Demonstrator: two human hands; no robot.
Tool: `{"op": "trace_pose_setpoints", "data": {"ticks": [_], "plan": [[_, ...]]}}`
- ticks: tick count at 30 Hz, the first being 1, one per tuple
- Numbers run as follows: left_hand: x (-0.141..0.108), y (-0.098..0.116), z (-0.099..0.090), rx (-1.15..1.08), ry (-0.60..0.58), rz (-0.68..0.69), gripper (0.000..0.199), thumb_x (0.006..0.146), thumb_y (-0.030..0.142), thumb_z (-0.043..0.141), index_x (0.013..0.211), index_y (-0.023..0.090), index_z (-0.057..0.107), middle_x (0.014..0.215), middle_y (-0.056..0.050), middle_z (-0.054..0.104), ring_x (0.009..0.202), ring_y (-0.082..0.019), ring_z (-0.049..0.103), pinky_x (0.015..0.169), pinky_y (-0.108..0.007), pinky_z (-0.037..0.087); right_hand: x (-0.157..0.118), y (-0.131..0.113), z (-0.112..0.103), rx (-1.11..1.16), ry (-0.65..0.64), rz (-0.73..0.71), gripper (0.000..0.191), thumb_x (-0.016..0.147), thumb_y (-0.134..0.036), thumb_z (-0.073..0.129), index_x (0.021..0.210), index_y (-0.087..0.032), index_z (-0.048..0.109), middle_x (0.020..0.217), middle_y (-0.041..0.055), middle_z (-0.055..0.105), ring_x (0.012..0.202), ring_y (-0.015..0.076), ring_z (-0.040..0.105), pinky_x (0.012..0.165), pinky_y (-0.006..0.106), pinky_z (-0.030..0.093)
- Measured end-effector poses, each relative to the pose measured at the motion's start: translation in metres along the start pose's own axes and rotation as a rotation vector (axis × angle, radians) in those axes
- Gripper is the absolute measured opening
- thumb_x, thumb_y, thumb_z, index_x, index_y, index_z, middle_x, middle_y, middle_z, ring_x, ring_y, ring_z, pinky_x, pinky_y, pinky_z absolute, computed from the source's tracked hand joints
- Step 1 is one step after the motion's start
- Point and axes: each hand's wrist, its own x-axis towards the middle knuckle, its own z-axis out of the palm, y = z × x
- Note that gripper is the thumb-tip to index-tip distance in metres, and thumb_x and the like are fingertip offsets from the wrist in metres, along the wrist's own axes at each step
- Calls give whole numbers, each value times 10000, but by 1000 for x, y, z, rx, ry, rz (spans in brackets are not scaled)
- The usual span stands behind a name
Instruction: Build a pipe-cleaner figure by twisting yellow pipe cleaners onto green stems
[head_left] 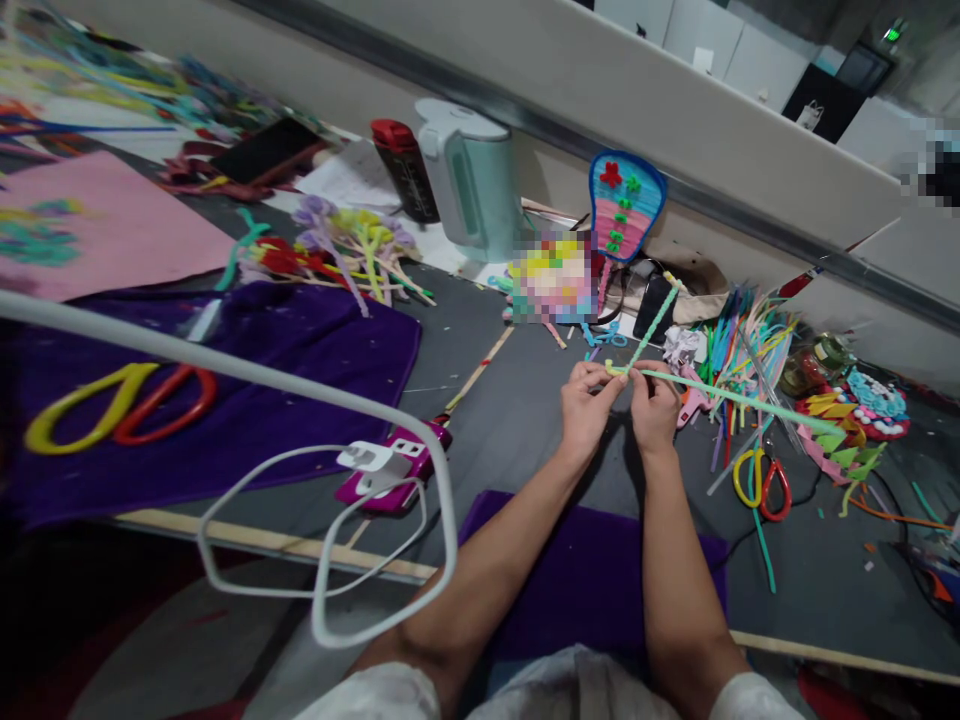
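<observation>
My left hand (589, 402) pinches a pale green fuzzy stem near its short yellowish end. Close beside it, fingertips nearly touching, my right hand (654, 400) grips the same green piece. One light green stem (750, 402) stretches from my right hand far to the right. A twisted green length (654, 325) rises from between the hands to a yellowish tip. Both hands are above the dark grey table (510, 425), and the exact spot where the stems cross is partly hidden by my fingers.
Scissors (761, 485) and bundled coloured stems (739, 345) lie right. Behind stand a kettle (480, 185), a dark bottle (405, 170) and a fuzzy fan-shaped piece (626, 205). Purple cloth (300, 350), larger scissors (124, 405), a magenta power strip (394, 470) and a white cable (262, 365) are left.
</observation>
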Motion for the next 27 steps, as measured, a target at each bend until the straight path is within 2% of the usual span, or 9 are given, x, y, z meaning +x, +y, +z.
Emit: {"op": "trace_pose_setpoints", "data": {"ticks": [4,6,9,13,21,27], "plan": [[3,-5,-3,88,-7,86,75,667,281,767,639,221,732,1008,-58,625,999,-200,564,860,-299,441,2,3,-4,-28,-42,-15,249,915,-383,484,852,-210,651,870,42,700,812,162,642,795,281,482],[4,-7,-3,68,-62,73,72,685,277,754,644,222,734,985,-57,657,1006,-201,573,923,-318,413,3,5,-5,-22,-59,-12,252,916,-383,481,851,-211,653,866,42,703,816,167,645,788,283,482],[4,-7,-1,-37,-123,-22,113,688,292,744,620,205,717,788,-34,650,814,-168,583,837,-301,430,4,7,-7,-5,-62,4,252,908,-385,495,850,-203,660,857,46,703,811,169,643,774,283,483],[2,-3,2,-101,-95,-95,184,650,288,756,534,182,662,671,-4,581,673,-127,513,688,-256,403,4,8,-7,3,-25,49,241,884,-388,542,884,-186,674,865,59,711,749,162,637,736,285,485],[1,-4,4,-133,-57,-142,195,631,296,754,519,177,648,648,5,561,659,-114,486,670,-242,384,3,5,-3,16,21,18,229,871,-384,563,832,-191,681,845,61,706,792,175,638,777,303,487],[2,-6,4,-114,-24,-174,199,602,332,773,533,180,665,647,-2,566,653,-120,483,653,-244,393,1,9,1,78,51,95,249,866,-416,560,882,-193,670,835,46,704,745,160,640,736,290,503]]}}
